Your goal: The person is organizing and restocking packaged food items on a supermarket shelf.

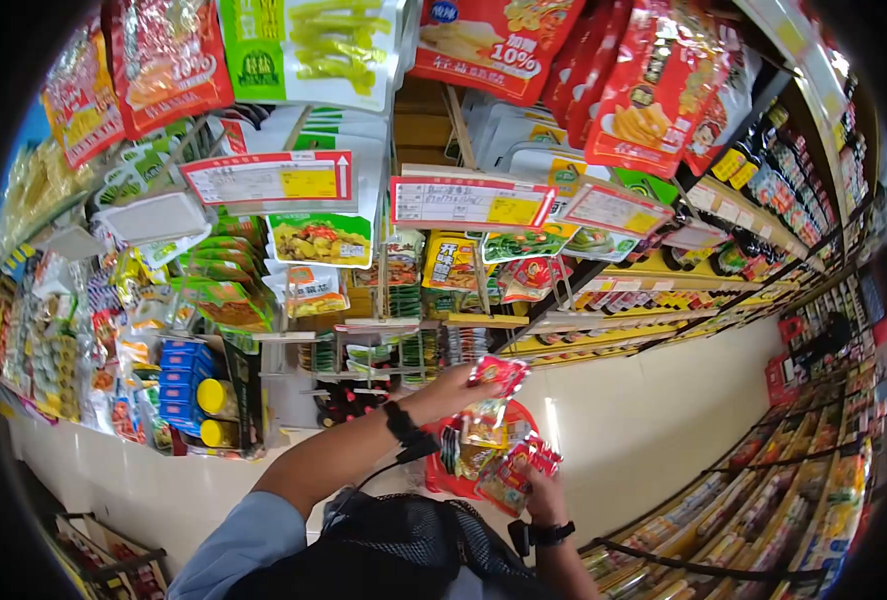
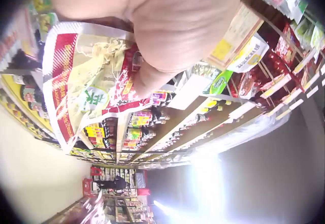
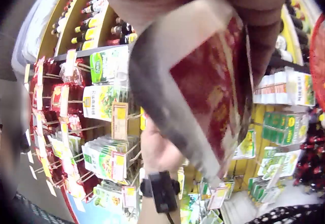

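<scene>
A red packet [image 1: 503,374] is pinched by the left hand [image 1: 445,394], red packets [image 1: 513,472] by the right hand [image 1: 545,498], the basket [image 1: 434,477] between, below.

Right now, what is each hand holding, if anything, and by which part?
The left hand pinches a red-and-clear packet by one edge; the right hand grips at least one red packet by the side nearest its wrist.

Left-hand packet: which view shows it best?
The left wrist view: the packet appears large, printed face showing. The head view shows it small in the left hand; in the right wrist view, I cannot make it out.
</scene>
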